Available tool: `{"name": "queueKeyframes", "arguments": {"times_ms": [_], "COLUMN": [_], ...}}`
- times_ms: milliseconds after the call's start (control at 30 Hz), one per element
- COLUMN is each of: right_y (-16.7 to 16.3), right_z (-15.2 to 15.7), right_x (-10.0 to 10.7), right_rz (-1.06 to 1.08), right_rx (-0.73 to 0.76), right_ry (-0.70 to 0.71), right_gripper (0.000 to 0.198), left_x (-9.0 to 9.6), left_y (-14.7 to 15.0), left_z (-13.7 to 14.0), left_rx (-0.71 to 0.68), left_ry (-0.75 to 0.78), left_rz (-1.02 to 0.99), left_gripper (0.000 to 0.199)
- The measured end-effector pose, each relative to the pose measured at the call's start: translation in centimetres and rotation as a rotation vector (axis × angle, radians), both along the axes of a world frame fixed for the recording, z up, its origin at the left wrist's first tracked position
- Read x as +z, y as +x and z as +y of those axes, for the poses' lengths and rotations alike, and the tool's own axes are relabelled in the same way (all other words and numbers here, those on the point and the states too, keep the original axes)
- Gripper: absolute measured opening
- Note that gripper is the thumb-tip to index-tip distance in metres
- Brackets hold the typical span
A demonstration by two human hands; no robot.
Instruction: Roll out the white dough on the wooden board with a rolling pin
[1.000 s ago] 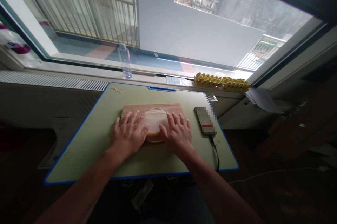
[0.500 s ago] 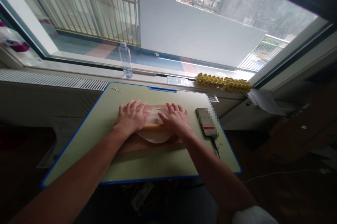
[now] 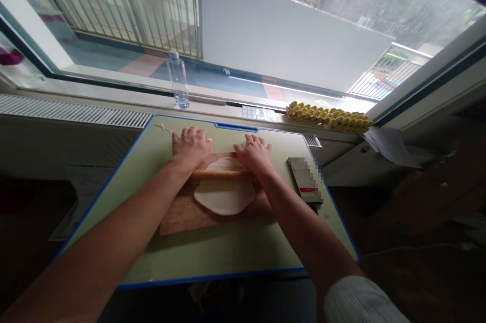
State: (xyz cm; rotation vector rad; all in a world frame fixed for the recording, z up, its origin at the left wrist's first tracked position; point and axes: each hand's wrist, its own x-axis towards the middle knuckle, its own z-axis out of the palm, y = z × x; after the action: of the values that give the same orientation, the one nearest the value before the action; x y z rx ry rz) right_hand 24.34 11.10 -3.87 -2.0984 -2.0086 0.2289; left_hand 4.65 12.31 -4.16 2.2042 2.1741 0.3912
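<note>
A thin, roundish sheet of dough (image 3: 225, 199) lies on a wooden board (image 3: 178, 216). Across its upper part rests a wooden rolling pin (image 3: 224, 175). My left hand (image 3: 191, 145) lies over the pin's left end, palm down, with fingers stretched forward and apart. Over the right end is my right hand (image 3: 255, 153), also flat with its fingers spread. Both ends of the pin are hidden beneath my wrists and forearms. The board sits on a pale green table (image 3: 190, 257) with a blue edge.
A phone (image 3: 305, 179) lies on the table to the right. Thin scraps (image 3: 163, 127) are at the far left corner. On the windowsill stand a clear plastic bottle (image 3: 178, 80) and yellow egg trays (image 3: 328, 116). Papers (image 3: 393, 146) hang off the right end.
Both hands have pushed forward, and the rolling pin has rolled away from me over the dough. More of the dough's near part shows now. The whole view has shifted slightly.
</note>
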Motion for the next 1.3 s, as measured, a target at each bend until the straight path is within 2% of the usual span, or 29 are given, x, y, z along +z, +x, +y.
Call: {"name": "queueKeyframes", "arguments": {"times_ms": [367, 533, 733, 867, 1067, 1300], "right_y": [0.1, 0.1, -0.1, -0.1, 0.1, -0.4], "right_z": [5.0, 6.6, 8.0, 8.6, 8.7, 6.1], "right_x": [0.0, 0.2, 0.3, 0.3, 0.2, 0.4], "right_rz": [-0.04, -0.074, -0.116, -0.122, -0.1, -0.063], "right_rx": [-0.001, 0.004, 0.019, 0.036, 0.017, 0.009], "right_ry": [-0.01, -0.018, 0.07, 0.144, 0.135, 0.145], "right_gripper": [0.051, 0.046, 0.042, 0.039, 0.034, 0.035], "left_x": [0.3, 0.2, -0.1, 0.0, 0.1, 0.7], "left_y": [-0.2, -0.1, 0.4, 0.6, 0.4, 0.6], "left_z": [5.0, 6.7, 8.0, 8.3, 8.1, 5.6], "left_rx": [0.028, -0.006, -0.054, -0.066, -0.063, -0.066], "left_ry": [-0.013, -0.016, -0.005, 0.024, 0.023, 0.042], "left_rz": [0.014, 0.039, 0.066, 0.047, 0.021, -0.018], "left_gripper": [0.052, 0.053, 0.054, 0.054, 0.054, 0.051]}}
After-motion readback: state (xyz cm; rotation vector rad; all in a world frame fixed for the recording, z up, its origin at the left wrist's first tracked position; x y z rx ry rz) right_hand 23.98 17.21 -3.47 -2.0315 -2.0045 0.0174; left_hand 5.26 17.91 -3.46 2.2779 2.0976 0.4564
